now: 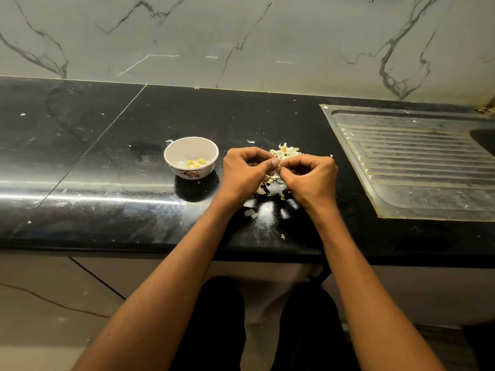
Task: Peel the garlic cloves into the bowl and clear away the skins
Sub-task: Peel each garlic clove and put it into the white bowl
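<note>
A small white bowl (pixel 190 157) with a flower print stands on the black counter and holds several peeled yellow cloves (pixel 196 163). Just right of it, my left hand (pixel 245 172) and my right hand (pixel 312 178) meet with fingertips together, pinching a garlic clove (pixel 278 165) that is mostly hidden between them. A heap of papery garlic skins (pixel 284 152) lies behind and under my hands. More skin bits (pixel 251 213) lie nearer the counter's front edge.
A steel sink drainboard (pixel 412 167) is set into the counter at the right, with the basin at the far right edge. A marble-patterned wall rises behind. The black counter (pixel 93 162) stretches to the left of the bowl.
</note>
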Demonstrator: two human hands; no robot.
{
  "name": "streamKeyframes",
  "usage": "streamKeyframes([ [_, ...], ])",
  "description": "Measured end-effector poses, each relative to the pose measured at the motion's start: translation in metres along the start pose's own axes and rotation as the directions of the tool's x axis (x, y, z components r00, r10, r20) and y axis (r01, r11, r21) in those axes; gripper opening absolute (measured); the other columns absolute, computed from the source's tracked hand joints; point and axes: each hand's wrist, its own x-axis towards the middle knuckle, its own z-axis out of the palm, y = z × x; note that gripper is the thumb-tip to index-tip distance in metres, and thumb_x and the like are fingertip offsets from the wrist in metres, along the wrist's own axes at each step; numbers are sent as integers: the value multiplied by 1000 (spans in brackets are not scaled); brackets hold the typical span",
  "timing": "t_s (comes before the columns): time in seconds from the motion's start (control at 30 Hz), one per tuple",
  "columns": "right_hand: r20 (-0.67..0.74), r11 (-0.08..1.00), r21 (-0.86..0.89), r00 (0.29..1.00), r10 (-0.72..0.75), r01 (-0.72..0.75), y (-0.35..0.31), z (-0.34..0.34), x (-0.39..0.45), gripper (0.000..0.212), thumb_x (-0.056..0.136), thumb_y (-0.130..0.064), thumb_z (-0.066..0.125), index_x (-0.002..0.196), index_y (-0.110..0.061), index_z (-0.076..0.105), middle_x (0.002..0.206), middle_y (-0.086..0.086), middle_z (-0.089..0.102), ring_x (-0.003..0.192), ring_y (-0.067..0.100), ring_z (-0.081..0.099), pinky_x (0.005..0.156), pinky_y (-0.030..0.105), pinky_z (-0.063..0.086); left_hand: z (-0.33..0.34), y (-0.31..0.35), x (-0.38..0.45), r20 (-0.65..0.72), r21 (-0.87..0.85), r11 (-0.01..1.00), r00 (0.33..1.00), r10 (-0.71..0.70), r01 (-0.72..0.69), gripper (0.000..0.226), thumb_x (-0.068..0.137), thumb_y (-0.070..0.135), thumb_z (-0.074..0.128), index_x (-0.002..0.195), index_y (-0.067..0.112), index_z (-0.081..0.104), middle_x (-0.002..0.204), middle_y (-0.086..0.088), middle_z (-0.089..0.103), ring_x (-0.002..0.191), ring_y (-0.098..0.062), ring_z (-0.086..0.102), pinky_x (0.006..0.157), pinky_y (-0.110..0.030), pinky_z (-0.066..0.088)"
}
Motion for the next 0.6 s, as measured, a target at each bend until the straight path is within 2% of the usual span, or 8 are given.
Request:
streamKeyframes([
  [0.17,-41,996,62,997,62,-59,-3,-1,1,12,75,-9,88,73,-16,79,69,-5,75,61,8,71,60,21,56,0,3,-1,-20,-21,1000,1000,-14,14,5,84,0,79,89,-1,77,79,-17,75,64,-12,69,60,-22,55],
  [0.33,7,987,126,995,99,-99,-3,-2,2,12,77,-10,86,72,-18,79,69,1,75,61,16,70,58,35,60,0,3,-1,-12,-42,999,1000,-4,4,7,84,-5,78,90,-1,77,81,-17,76,68,-16,72,66,-23,59],
  [0.43,37,974,191,993,116,-121,-4,-1,2,14,81,-4,80,75,-16,79,71,4,76,62,17,70,53,30,55,0,1,0,-13,-44,999,1000,9,-10,13,83,-6,78,87,6,77,80,-14,77,70,-17,72,69,-25,60],
  [0.6,38,967,221,992,120,-125,-5,-1,1,11,83,-1,79,79,-11,80,71,7,76,59,16,68,50,25,52,-1,0,0,-16,-31,999,999,30,-30,13,82,-7,79,89,3,78,83,-16,77,71,-17,72,71,-27,60],
])
